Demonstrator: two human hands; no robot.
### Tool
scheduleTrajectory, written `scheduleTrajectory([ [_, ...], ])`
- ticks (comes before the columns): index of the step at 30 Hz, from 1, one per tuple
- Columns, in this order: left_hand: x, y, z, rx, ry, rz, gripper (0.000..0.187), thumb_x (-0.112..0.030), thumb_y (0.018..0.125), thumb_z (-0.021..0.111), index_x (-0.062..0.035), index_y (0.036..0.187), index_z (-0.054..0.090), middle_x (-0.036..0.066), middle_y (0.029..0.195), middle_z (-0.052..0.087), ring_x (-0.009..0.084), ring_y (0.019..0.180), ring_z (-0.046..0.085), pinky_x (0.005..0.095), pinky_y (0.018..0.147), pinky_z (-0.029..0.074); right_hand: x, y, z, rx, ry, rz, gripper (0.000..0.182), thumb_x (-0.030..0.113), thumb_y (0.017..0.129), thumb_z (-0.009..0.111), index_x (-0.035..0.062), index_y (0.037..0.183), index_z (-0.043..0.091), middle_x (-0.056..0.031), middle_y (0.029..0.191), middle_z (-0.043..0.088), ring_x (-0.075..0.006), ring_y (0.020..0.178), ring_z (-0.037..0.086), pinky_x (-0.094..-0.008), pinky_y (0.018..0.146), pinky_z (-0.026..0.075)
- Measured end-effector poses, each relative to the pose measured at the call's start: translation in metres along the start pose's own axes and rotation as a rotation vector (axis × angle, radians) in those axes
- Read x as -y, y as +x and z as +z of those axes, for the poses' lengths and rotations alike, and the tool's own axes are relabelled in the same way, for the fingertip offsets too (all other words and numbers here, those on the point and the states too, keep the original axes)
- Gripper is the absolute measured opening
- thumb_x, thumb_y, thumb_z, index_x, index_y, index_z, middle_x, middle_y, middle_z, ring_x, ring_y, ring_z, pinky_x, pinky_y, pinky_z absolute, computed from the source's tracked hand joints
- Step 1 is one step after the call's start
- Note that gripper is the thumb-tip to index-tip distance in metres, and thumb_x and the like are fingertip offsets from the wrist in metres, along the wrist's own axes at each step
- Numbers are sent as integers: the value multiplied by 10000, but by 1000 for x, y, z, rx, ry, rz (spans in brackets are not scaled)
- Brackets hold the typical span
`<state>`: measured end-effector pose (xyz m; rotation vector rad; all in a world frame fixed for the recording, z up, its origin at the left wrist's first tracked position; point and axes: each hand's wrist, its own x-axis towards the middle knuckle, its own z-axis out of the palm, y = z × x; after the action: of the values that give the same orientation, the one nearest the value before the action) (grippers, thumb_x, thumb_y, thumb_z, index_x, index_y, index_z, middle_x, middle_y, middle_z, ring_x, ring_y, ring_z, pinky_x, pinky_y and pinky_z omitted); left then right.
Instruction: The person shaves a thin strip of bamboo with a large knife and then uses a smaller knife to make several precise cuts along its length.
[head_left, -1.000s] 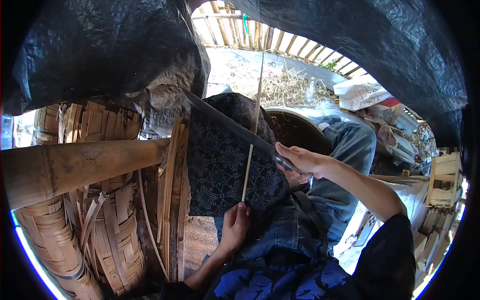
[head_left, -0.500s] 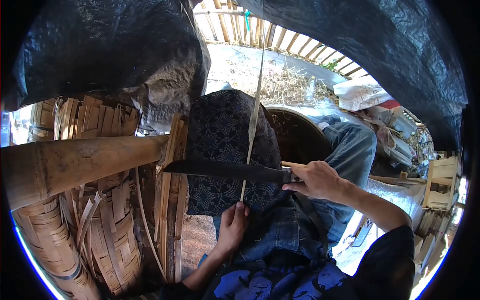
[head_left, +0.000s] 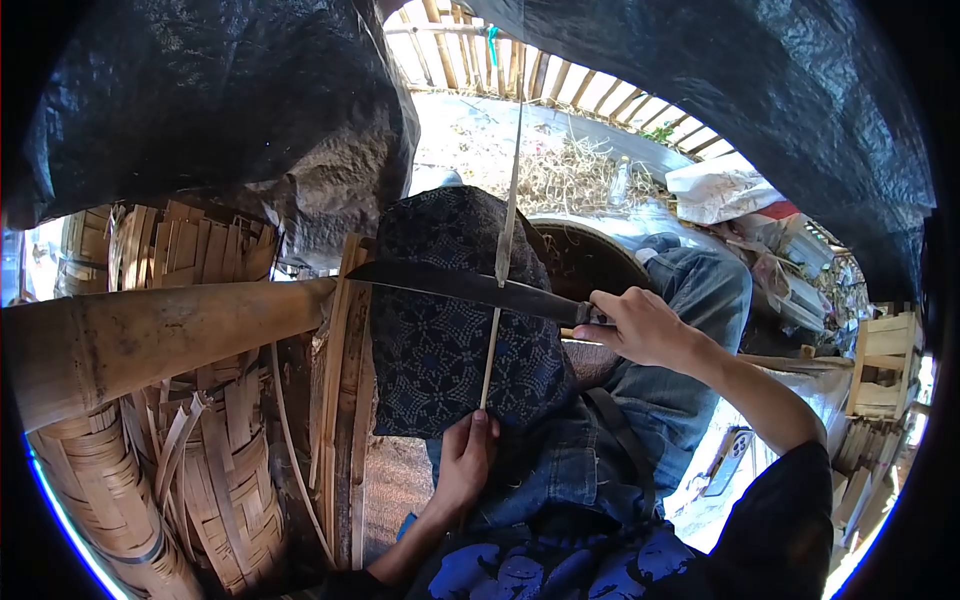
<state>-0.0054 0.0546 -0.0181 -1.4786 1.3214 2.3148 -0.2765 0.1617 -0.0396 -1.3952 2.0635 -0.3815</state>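
In the head view, my right hand [head_left: 640,327] is closed around the handle of a long dark machete [head_left: 460,285], whose blade points left across my lap. My left hand [head_left: 467,455] pinches the near end of a thin bamboo strip [head_left: 491,365] that runs straight away from me. The blade crosses this strip, and the strip looks wider and paler just beyond the crossing. Under both lies a dark patterned cloth [head_left: 430,370] spread over my leg. The contact between blade and strip is too fine to make out.
A thick bamboo pole [head_left: 160,335] juts in from the left above woven bamboo baskets [head_left: 110,490]. Upright bamboo slats [head_left: 345,400] stand beside my leg. Black plastic sheeting [head_left: 220,100] hangs overhead. Beyond my knee are a round basin [head_left: 585,262], straw and a glass bottle [head_left: 620,180].
My right hand has moved the machete away from me along the strip, the blade now slanting more. My left hand stays nearly in place at the strip's near end.
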Motion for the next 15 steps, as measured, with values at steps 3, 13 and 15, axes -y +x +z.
scheduleTrajectory([
  [3,-8,-1,-7,36,-28,-51,344,-302,1038,366,-56,857,524,-84,552,318,17,470,273,217,430,209,10,-1,-10,125,86,36,536,527,863,607,-5,847,549,-129,501,542,-307,487,607,-408,509,499],
  [13,-18,-36,-27,-3,61,-52,170,-211,1032,389,-73,1033,489,-67,617,360,16,508,311,200,454,266,8,-10,-7,545,886,149,329,251,840,693,-11,996,569,-33,634,594,-117,495,600,-265,432,481],
  [15,-15,-33,-31,-4,119,-27,156,-191,1028,391,-66,1034,485,-61,627,376,14,521,327,193,463,274,-6,-12,-5,639,1051,154,308,227,842,687,-10,998,570,-10,629,580,-90,471,571,-231,424,470],
])
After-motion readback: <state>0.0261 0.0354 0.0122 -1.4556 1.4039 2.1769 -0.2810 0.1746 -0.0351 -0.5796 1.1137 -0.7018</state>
